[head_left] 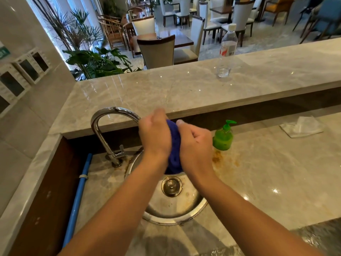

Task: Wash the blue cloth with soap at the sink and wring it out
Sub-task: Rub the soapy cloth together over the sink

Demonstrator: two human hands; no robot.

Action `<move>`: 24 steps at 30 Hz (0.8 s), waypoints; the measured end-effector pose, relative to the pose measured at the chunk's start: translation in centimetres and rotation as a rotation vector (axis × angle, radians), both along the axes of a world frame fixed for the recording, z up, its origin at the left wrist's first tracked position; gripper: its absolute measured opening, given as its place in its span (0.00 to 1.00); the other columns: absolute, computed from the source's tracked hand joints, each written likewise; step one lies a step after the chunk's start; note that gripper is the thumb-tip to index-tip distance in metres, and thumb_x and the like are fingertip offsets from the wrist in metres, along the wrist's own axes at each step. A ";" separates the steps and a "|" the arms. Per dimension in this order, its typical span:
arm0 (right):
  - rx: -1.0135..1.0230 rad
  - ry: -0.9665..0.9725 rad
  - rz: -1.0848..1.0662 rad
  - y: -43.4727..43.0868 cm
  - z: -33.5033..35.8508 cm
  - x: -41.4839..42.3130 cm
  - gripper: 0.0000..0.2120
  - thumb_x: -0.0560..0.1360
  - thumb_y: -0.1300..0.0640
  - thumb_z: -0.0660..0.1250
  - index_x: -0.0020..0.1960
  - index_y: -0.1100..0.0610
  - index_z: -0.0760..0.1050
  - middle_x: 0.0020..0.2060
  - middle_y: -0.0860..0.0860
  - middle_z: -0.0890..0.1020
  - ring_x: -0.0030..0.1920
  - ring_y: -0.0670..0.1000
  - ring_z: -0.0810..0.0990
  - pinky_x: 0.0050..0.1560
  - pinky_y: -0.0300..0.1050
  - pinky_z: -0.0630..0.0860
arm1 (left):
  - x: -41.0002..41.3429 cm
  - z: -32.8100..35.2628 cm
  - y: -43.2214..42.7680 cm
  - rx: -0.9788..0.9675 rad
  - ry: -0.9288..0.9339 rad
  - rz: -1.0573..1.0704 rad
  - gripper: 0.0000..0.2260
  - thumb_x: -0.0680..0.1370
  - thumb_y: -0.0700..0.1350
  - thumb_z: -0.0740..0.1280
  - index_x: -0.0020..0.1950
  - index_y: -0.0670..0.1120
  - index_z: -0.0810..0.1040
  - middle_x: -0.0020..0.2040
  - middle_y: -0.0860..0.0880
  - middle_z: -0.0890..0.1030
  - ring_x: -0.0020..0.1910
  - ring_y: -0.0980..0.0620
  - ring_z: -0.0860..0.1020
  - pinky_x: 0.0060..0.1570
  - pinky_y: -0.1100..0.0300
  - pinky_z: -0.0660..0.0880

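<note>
The blue cloth [174, 146] is bunched up between both my hands, above the round steel sink [184, 206]. My left hand [154, 133] grips its left side just under the spout of the chrome tap [110, 122]. Against the cloth's right side, my right hand [195, 143] holds it with curled fingers. Most of the cloth is hidden by the hands; no water stream shows. A green soap pump bottle [223, 137] stands on the counter just right of my right hand.
A raised marble ledge [184, 89] runs behind the sink, with a clear plastic bottle [227, 52] on it. A white crumpled cloth [302, 127] lies on the counter at right. A blue pipe [79, 193] runs along the left. Chairs and tables stand beyond.
</note>
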State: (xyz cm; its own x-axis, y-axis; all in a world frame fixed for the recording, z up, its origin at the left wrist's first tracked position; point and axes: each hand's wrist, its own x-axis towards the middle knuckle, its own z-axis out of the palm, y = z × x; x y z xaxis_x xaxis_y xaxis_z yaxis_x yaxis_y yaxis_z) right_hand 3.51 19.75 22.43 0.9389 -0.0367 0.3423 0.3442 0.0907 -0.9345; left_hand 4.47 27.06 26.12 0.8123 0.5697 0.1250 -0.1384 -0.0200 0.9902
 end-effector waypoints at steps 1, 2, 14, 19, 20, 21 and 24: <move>-0.010 -0.014 0.028 0.3 0.2 -0.6 0.25 0.82 0.62 0.62 0.26 0.53 0.71 0.19 0.43 0.69 0.22 0.43 0.67 0.27 0.32 0.63 | 0.7 0.4 0.5 -0.083 0.013 0.008 0.20 0.80 0.44 0.60 0.27 0.49 0.65 0.22 0.53 0.63 0.22 0.55 0.62 0.26 0.59 0.62; -0.023 -0.020 0.040 0.3 0.6 -0.8 0.25 0.82 0.62 0.63 0.26 0.51 0.70 0.19 0.43 0.69 0.21 0.43 0.66 0.27 0.32 0.62 | 1.0 0.4 0.6 -0.146 0.005 0.014 0.20 0.80 0.43 0.60 0.27 0.49 0.64 0.22 0.54 0.63 0.22 0.56 0.62 0.24 0.61 0.62; -0.057 0.068 0.100 -0.1 0.4 0.9 0.26 0.83 0.58 0.61 0.26 0.53 0.70 0.20 0.46 0.69 0.22 0.45 0.67 0.26 0.36 0.65 | 1.5 -0.7 1.1 -0.239 0.122 -0.170 0.19 0.80 0.43 0.61 0.28 0.48 0.66 0.22 0.54 0.65 0.22 0.57 0.64 0.25 0.64 0.64; -0.027 0.103 0.046 -1.5 1.8 2.5 0.25 0.83 0.56 0.62 0.26 0.55 0.69 0.22 0.51 0.68 0.24 0.49 0.65 0.29 0.40 0.65 | 1.2 -1.7 0.4 -0.504 0.158 -0.121 0.17 0.79 0.44 0.64 0.29 0.48 0.68 0.23 0.52 0.68 0.25 0.54 0.67 0.33 0.58 0.68; -0.004 0.142 0.021 -1.9 2.0 2.7 0.24 0.83 0.55 0.62 0.28 0.57 0.69 0.23 0.51 0.67 0.25 0.51 0.65 0.29 0.41 0.64 | 1.2 -1.8 0.6 -0.516 0.162 -0.110 0.17 0.78 0.45 0.65 0.30 0.48 0.69 0.24 0.52 0.69 0.27 0.54 0.68 0.36 0.55 0.70; 0.022 0.180 -0.013 -2.3 2.1 2.9 0.23 0.82 0.55 0.62 0.30 0.60 0.70 0.24 0.53 0.67 0.26 0.52 0.64 0.28 0.41 0.64 | 1.1 -1.9 0.8 -0.519 0.167 -0.101 0.16 0.78 0.46 0.65 0.30 0.48 0.69 0.26 0.51 0.70 0.29 0.53 0.70 0.40 0.53 0.71; 0.097 0.243 -0.080 -3.6 2.2 3.6 0.20 0.82 0.54 0.62 0.34 0.61 0.73 0.27 0.57 0.67 0.29 0.54 0.66 0.31 0.46 0.67 | 1.0 -2.4 1.4 -0.477 0.192 -0.091 0.12 0.78 0.49 0.65 0.35 0.47 0.72 0.31 0.48 0.73 0.35 0.48 0.74 0.45 0.50 0.73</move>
State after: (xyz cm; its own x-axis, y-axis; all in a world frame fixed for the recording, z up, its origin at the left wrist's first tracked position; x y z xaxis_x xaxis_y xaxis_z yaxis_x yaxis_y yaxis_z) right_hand 7.13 16.20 24.64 0.9858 -0.1357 0.0985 0.1206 0.1658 -0.9788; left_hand 5.42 28.50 23.77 0.8439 0.4529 -0.2875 0.0664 0.4436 0.8937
